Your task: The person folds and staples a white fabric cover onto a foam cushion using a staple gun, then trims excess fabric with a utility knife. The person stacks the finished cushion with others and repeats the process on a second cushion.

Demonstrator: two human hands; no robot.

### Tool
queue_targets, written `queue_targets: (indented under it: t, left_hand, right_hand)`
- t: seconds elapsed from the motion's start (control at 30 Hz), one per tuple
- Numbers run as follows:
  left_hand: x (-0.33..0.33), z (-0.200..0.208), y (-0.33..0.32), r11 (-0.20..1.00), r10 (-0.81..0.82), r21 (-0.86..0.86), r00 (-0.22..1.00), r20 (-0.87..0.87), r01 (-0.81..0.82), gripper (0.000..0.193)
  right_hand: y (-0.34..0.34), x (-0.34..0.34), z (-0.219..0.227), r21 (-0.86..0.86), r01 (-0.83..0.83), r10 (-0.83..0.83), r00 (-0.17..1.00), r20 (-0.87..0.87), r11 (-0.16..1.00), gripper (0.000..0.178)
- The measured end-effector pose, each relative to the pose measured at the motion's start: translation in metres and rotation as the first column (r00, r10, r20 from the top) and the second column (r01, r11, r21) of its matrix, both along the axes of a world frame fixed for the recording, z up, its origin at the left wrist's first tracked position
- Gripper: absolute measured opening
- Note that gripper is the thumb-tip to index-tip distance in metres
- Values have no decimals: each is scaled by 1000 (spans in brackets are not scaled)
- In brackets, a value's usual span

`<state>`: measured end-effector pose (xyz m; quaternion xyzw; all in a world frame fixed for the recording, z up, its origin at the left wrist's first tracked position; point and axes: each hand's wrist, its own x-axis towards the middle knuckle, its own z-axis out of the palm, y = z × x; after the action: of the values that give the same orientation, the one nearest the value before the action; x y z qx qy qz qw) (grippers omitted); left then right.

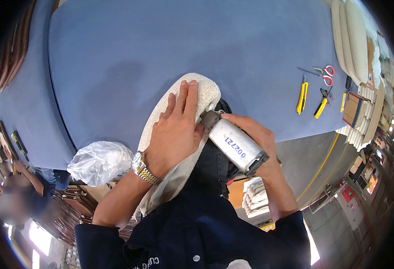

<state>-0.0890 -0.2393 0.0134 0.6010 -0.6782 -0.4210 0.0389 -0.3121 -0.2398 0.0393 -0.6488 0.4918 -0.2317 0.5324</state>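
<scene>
Slumping just left of the beige pad (209, 93), a clear plastic bag (100, 162) sits by the near edge of the blue table (228, 40). On the pad, which juts over that edge, the left hand (174, 130) lies flat, fingers extended rather than curled round anything, thumb just beside the tool. At the pad's right edge I see that silver cylindrical tool (235, 141), wrapped in the right hand (260, 136). Well right of the pad lie a yellow cutter (302, 97), yellow-handled pliers (321, 107) and red-handled scissors (324, 73).
</scene>
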Motion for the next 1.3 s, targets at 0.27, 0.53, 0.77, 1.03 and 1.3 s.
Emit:
queue_targets:
  t: [0.27, 0.53, 0.77, 1.03, 1.3]
  left_hand:
    - [4, -2, -3, 1000, -15, -6, 999, -29, 14, 98]
    - [5, -6, -4, 997, 6, -75, 999, -47, -10, 96]
    - [10, -12, 0, 990, -36, -141, 998, -53, 28, 89]
    - [36, 3, 0, 976, 44, -208, 991, -127, -70, 75]
    - [16, 14, -103, 956, 137, -257, 990, -30, -140, 65]
  right_hand:
    - [-15, 0, 0, 24, -81, 82, 996, -44, 996, 63]
    - [-14, 4, -5, -3, -48, 47, 998, -52, 999, 61]
    - [-10, -4, -4, 21, -41, 40, 999, 37, 999, 77]
    - [11, -60, -33, -180, 219, -262, 926, -272, 959, 66]
    - [17, -27, -9, -152, 287, -295, 955, -30, 946, 24]
